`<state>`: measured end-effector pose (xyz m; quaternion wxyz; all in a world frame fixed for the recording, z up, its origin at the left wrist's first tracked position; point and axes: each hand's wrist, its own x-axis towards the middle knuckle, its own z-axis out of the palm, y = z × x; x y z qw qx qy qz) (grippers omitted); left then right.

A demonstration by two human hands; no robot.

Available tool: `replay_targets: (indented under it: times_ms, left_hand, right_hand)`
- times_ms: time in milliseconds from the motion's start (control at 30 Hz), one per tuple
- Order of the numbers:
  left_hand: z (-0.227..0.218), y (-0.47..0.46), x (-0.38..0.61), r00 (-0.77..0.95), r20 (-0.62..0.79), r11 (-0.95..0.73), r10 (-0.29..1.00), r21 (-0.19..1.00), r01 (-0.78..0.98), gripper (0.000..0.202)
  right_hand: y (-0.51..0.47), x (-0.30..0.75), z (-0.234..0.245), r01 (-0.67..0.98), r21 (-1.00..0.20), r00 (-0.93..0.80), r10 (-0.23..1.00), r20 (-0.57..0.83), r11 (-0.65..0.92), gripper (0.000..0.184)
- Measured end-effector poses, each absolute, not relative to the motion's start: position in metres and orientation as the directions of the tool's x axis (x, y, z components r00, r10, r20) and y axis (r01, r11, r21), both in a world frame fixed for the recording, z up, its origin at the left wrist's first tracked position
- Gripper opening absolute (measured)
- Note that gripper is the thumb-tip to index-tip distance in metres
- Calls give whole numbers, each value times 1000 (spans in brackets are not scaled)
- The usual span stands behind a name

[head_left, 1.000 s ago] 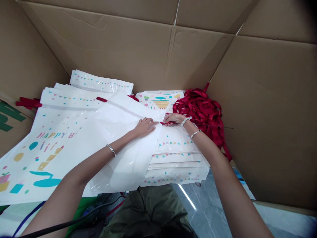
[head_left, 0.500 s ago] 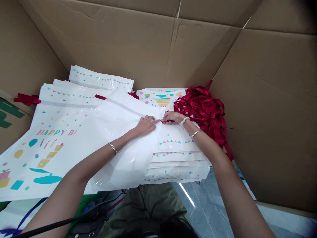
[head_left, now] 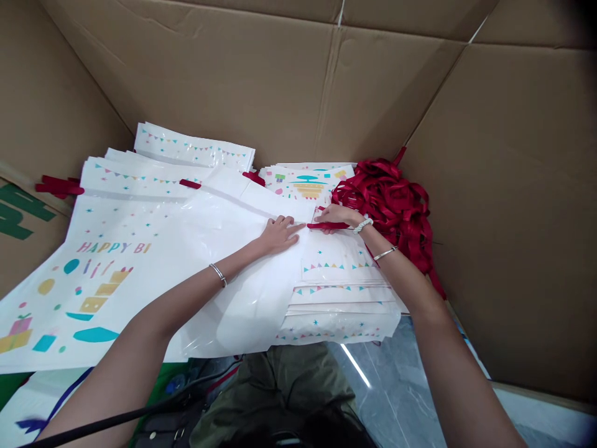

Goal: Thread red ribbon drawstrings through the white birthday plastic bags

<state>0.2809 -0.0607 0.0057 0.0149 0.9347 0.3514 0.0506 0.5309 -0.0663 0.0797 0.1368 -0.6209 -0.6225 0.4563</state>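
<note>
My left hand [head_left: 281,234] lies on a white plastic bag [head_left: 242,249] with its fingers apart. Its index fingertip reaches the bag's right edge, beside the end of a strip of red ribbon [head_left: 326,226]. That ribbon runs to the right into my right hand [head_left: 338,216], whose fingers are closed around it; the exact grip is partly hidden. Beneath the plain bag at the left lie printed bags [head_left: 112,211] with bunting, candles and "HAPPY BI" lettering. Under my right wrist are more layered printed bags [head_left: 345,311].
A tangled heap of red ribbon [head_left: 392,202] sits just right of my right hand. Tall cardboard walls [head_left: 233,74] enclose the back and sides. Another stack of folded bags [head_left: 196,148] stands at the back left. Grey tiled floor [head_left: 387,373] shows below.
My right hand has shifted slightly right of the bag's edge, and more of the red ribbon now shows between the hands. My left hand stays on the bag. The view has moved slightly.
</note>
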Motion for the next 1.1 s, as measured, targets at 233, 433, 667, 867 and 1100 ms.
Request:
replay_targets:
  times_ms: [233, 433, 667, 867, 1100]
  left_hand:
    - [9, -62, 283, 726, 44, -727, 686, 62, 684, 57]
    - [6, -61, 282, 726, 66, -729, 684, 82, 679, 57]
    - [2, -62, 282, 720, 94, -727, 687, 86, 682, 56]
    - [0, -62, 281, 715, 123, -725, 688, 89, 683, 56]
    - [0, -61, 282, 712, 114, -721, 693, 112, 684, 57]
  right_hand:
    - [-69, 548, 67, 661, -698, -124, 878, -462, -274, 27]
    - [-81, 582, 68, 630, -709, -104, 871, -481, -316, 26]
    - [-78, 560, 57, 548, -796, -241, 863, -445, -257, 25]
    - [-74, 549, 65, 641, -744, -284, 843, -457, -187, 26]
    - [-113, 615, 69, 692, -704, -258, 855, -449, -161, 41]
